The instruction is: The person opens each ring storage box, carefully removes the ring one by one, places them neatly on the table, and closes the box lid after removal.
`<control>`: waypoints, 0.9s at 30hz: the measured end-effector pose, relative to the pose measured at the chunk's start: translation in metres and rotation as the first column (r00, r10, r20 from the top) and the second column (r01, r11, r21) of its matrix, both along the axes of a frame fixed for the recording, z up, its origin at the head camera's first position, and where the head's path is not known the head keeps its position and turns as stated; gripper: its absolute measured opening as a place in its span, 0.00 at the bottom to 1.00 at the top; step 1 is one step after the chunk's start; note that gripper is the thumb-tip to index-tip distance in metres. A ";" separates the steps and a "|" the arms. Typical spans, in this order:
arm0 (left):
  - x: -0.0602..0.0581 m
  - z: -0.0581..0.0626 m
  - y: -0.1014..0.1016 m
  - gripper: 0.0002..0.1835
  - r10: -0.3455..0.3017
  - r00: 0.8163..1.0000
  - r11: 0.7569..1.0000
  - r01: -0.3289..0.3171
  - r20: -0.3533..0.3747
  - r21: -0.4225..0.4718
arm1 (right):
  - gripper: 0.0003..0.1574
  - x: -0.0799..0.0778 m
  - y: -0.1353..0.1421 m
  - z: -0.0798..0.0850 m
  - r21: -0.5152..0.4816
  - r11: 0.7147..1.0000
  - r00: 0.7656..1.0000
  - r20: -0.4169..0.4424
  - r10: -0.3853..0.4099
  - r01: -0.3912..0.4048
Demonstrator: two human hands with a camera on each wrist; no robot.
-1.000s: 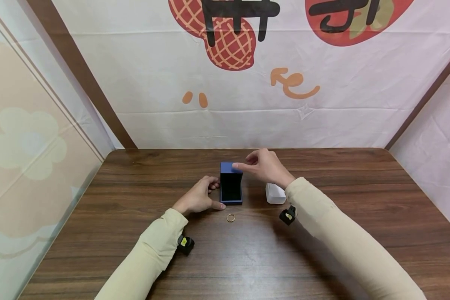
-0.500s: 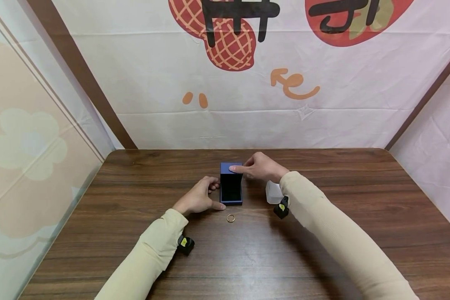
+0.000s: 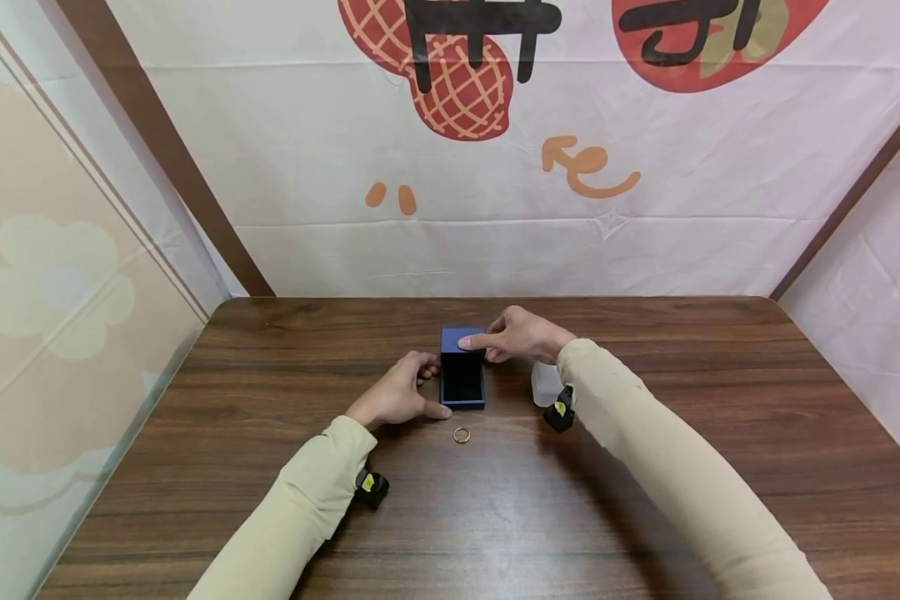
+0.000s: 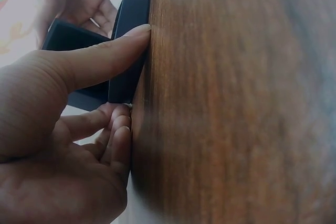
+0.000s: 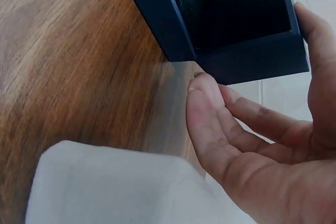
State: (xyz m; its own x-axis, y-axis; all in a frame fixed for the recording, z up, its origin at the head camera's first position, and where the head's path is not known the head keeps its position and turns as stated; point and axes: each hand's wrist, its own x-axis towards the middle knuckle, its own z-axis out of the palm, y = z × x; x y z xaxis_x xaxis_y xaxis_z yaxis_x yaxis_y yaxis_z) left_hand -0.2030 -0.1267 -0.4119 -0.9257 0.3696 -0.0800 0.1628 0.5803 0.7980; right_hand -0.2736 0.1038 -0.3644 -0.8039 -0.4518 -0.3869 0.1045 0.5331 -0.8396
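A dark blue ring box point(image 3: 462, 371) stands on the table with its lid raised, its black inside facing me. My left hand point(image 3: 401, 392) holds the base from the left. In the left wrist view its thumb point(image 4: 113, 56) lies across the base and the other fingers curl at the far corner. My right hand point(image 3: 525, 335) grips the lid, thumb on top and fingers by its right rear side. The right wrist view shows the thumb at the lid's point(image 5: 257, 59) outer face, the fingers curled by the hinge. A gold ring point(image 3: 461, 435) lies in front of the box.
A small white box point(image 3: 546, 387) sits to the right, partly behind the right wrist; it fills the lower left of the right wrist view. The wooden table point(image 3: 270, 350) ends at a printed cloth wall point(image 3: 307, 250). Each wrist carries a black camera.
My right hand has moved left and down, its fingers coming in by the lid's side. The lid has tipped slightly forward. The left hand, gold ring and white box have stayed put.
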 end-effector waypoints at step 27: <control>-0.003 0.000 0.000 0.41 -0.020 1.000 1.000 0.020 0.003 -0.006 | 0.31 0.050 -0.018 0.002 0.433 0.901 0.786 -0.555 0.272 -0.006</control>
State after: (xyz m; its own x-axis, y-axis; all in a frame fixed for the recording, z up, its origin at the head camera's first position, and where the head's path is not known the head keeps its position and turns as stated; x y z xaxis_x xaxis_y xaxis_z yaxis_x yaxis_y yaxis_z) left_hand -0.2064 -0.1270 -0.4120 -0.9178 0.3878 -0.0852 0.1721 0.5819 0.7949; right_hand -0.2239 0.0860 -0.3621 -0.8683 -0.4955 -0.0239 -0.4402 0.7918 -0.4235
